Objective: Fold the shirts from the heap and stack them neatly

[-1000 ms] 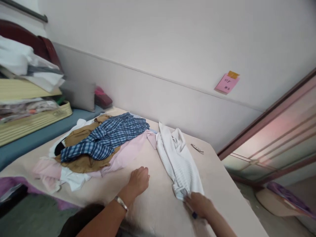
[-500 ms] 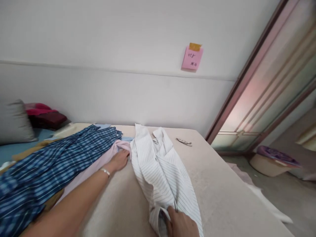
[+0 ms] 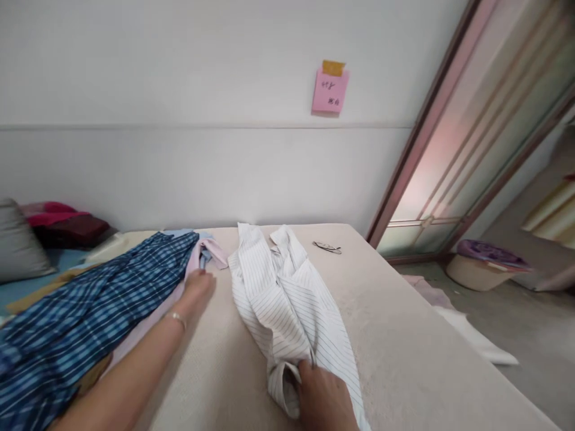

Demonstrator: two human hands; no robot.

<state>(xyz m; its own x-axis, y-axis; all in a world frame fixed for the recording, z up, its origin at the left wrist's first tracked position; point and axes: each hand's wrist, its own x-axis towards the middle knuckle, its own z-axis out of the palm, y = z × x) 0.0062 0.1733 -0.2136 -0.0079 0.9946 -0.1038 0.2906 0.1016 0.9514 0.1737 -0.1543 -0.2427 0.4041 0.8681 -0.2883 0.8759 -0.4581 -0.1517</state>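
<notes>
My right hand (image 3: 327,396) is closed on the near end of a white shirt with thin dark stripes (image 3: 287,293), beside a rounded opening in its cloth. The shirt lies bunched lengthwise on the bed, its two far ends pointing at the wall. To the left, my left hand (image 3: 200,288), with a bracelet at the wrist, is closed on a pale pink garment (image 3: 211,250) and slightly blurred. Most of the pink cloth runs beneath a blue plaid shirt (image 3: 121,281), whose near end leaves the view at lower left.
Eyeglasses (image 3: 327,246) lie on the beige mattress (image 3: 386,335) near its far right corner. A grey pillow (image 3: 20,242) and dark red items (image 3: 67,221) sit at far left. Right of the bed, a tub (image 3: 480,269) and white cloth (image 3: 476,341) are on the floor.
My left hand has moved left with the pink garment's end, away from the striped shirt and toward the plaid shirt. My right hand still grips the striped shirt. The view has shifted slightly.
</notes>
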